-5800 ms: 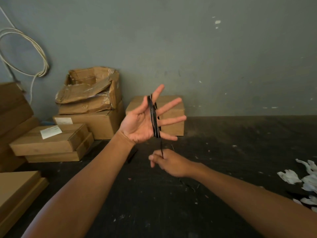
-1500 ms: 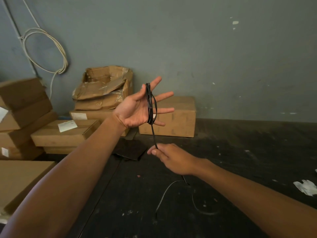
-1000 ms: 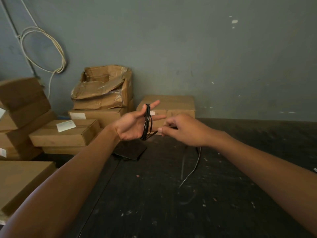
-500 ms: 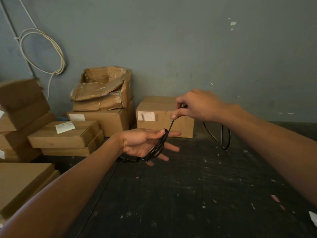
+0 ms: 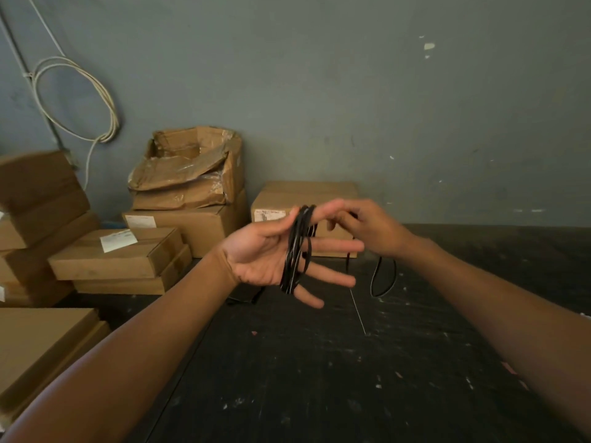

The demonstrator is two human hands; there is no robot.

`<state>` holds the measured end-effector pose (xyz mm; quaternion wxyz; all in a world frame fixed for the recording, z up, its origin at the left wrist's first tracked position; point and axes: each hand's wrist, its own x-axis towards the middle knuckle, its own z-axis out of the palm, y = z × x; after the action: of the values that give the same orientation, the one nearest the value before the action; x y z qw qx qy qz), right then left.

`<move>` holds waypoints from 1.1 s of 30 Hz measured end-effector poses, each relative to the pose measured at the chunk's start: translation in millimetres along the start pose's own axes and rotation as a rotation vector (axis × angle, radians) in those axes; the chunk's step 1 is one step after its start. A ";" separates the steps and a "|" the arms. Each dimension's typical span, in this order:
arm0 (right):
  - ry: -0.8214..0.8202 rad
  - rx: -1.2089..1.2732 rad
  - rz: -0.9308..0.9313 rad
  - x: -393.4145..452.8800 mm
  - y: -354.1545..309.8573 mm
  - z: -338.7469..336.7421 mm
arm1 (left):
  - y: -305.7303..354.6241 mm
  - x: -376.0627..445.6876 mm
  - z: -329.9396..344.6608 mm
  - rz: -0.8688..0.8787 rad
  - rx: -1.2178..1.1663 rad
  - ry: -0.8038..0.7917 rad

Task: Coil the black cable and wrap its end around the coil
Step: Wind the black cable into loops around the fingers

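Head camera view shows the coiling step near its end, by my judgement: the left hand point(image 5: 271, 254) is held palm up with fingers spread and released, and the thin black cable point(image 5: 296, 247) is looped several times around those fingers, forming one narrow coil that hangs across them from index to little finger. The right hand point(image 5: 371, 228), just beyond the left fingertips, has its fingers pinched on the cable's free part; the exact contact is hidden behind the left fingers. From under it one slack loop of the cable point(image 5: 382, 279) droops toward the dark scuffed floor point(image 5: 319, 378), and a thin pale strand point(image 5: 358, 310) trails down, possibly the cable's tip.

Little cable seems left, so the next move likely calls for a last turn or so, then carrying the tail crosswise around the bundle while the left fingers keep the loops from slipping off.

Counted: two hands, one black cable, one coil. Against the grey wall point(image 5: 351, 91) stand about nine brown cardboard boxes point(image 5: 307, 199), one crumpled on top point(image 5: 188, 167), and one whitish cord point(image 5: 80, 100) hangs looped on the wall.
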<state>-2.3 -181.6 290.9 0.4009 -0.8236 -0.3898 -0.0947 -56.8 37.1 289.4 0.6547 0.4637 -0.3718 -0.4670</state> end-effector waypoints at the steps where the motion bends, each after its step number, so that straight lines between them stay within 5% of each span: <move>1: -0.023 0.018 -0.003 -5.6 1.7 8.8 | 4.4 1.4 1.6 0.044 -0.013 0.000; 12: -0.313 0.124 0.142 -37.8 5.4 101.0 | 38.3 8.7 2.5 0.316 -0.015 0.110; 19: -0.421 -0.021 0.066 -41.3 -12.9 101.3 | 42.6 -8.8 -22.6 0.363 0.006 0.467; 23: -0.421 -0.062 0.037 -35.8 -25.8 85.7 | 34.3 -19.1 -38.3 0.342 0.018 0.665; 33: -0.444 -0.278 0.060 -17.1 -47.5 32.0 | 17.9 -30.0 -58.1 0.092 0.221 0.862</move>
<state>-53.0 -149.9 289.6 0.1913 -0.8825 -0.4270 0.0475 -7.2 83.2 287.9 0.7165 0.6662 -0.1330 -0.1587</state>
